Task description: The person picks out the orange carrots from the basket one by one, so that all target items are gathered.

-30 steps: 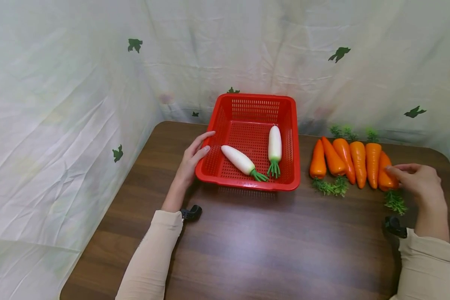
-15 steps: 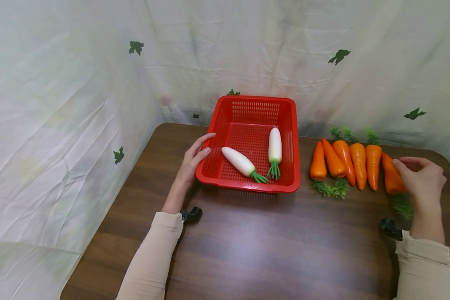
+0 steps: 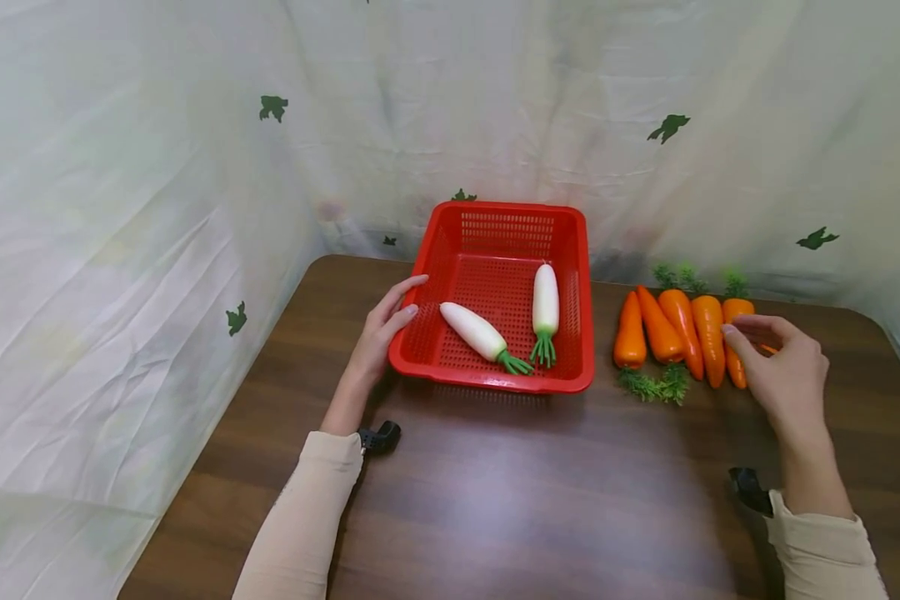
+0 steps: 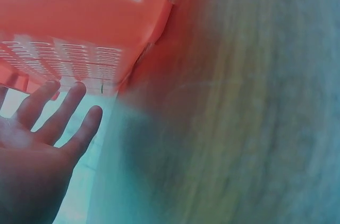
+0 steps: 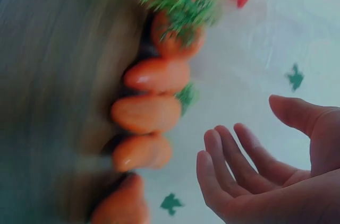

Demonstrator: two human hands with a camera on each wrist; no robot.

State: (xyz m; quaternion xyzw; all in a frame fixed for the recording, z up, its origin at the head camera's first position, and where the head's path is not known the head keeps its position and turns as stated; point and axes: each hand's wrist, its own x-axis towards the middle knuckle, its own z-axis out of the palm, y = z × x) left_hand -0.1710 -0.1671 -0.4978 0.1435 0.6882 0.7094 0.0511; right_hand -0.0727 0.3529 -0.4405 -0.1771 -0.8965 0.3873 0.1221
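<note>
A red plastic basket (image 3: 487, 381) stands at the back of the table and holds two white radishes, one slanted (image 3: 474, 330) and one nearly upright in the view (image 3: 545, 298). My left hand (image 3: 378, 333) touches the basket's left rim; in the left wrist view its fingers (image 4: 79, 134) stretch out beside the outer wall. Several orange carrots (image 3: 708, 337) lie in a row right of the basket. My right hand (image 3: 787, 367) hovers at the row's right end, hiding most of the last carrot (image 5: 125, 205). In the right wrist view its fingers are loosely bent around nothing.
The brown wooden table (image 3: 540, 500) extends in front of the basket and carrots. A pale curtain (image 3: 510, 100) with green bird shapes hangs close behind and along the left side. Green leaves (image 3: 656, 385) stick out at both ends of the carrot row.
My right hand has let go of the rightmost carrot, after shifting it a little to the right, and has moved left. The left hand stays at the basket. The view has tilted slightly.
</note>
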